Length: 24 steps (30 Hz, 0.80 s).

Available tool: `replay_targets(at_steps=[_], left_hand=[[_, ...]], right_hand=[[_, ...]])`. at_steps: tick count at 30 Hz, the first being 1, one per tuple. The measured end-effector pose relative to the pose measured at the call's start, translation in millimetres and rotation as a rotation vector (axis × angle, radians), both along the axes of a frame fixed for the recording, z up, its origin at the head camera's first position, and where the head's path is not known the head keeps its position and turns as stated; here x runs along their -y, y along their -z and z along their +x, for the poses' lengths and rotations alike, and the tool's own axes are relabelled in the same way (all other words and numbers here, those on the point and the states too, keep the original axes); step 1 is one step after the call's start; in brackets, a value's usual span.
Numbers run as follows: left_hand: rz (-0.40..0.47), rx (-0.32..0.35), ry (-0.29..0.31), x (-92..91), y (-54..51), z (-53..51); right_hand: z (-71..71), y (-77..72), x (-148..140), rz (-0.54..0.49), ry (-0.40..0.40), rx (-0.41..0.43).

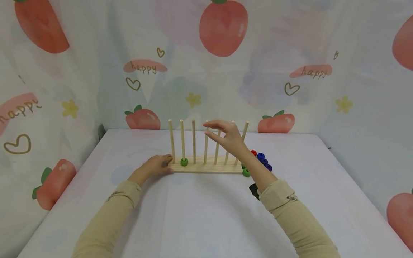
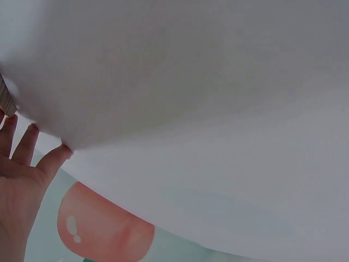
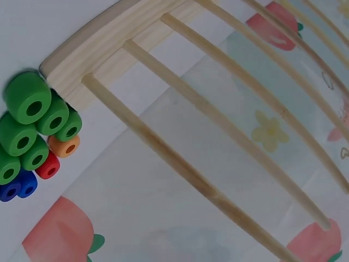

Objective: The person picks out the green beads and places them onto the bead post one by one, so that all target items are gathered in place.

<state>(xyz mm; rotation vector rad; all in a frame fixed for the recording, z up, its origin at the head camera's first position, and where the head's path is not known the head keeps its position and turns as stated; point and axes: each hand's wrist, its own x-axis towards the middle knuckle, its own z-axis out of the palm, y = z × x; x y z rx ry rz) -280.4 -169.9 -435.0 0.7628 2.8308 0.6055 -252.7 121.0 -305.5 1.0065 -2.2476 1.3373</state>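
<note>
A wooden peg rack point(image 1: 206, 167) with several upright dowels stands on the white table. One green bead point(image 1: 184, 162) sits at the bottom of the second dowel from the left. My left hand point(image 1: 158, 165) holds the rack's left end, thumb at the front and fingers behind; in the left wrist view, fingertips point(image 2: 12, 118) meet the wood. Raised near the tops of the middle dowels is my right hand point(image 1: 227, 138). Its thumb and index finger are parted, with no bead visible between them. My right hand is out of the right wrist view.
Beside the rack's right end lie green beads point(image 3: 28, 98), an orange bead point(image 3: 64, 146), a red bead point(image 3: 48, 165) and blue beads point(image 3: 27, 183). My right forearm partly covers them in the head view. A dark object point(image 1: 254, 191) shows by the right cuff. Printed cloth walls surround the table.
</note>
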Motion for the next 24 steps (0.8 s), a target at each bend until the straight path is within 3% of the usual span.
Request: replay_targets(at_steps=[7, 10, 16, 24], left_hand=[[-0.030, -0.052, 0.052, 1.9, 2.8, 1.1], [-0.025, -0.066, 0.048, 2.7, 2.6, 1.5], [-0.007, -0.060, 0.027, 2.4, -0.4, 1.9], [-0.017, -0.043, 0.047, 1.2, -1.8, 0.8]], right_hand=[[3.6, 9.2, -16, 0.027, 0.027, -0.051], [5.0, 10.1, -23, 0.020, 0.023, -0.051], [10.2, 10.1, -39, 0.034, 0.075, -0.062], [15.6, 27.4, -67, 0.084, 0.141, -0.072]])
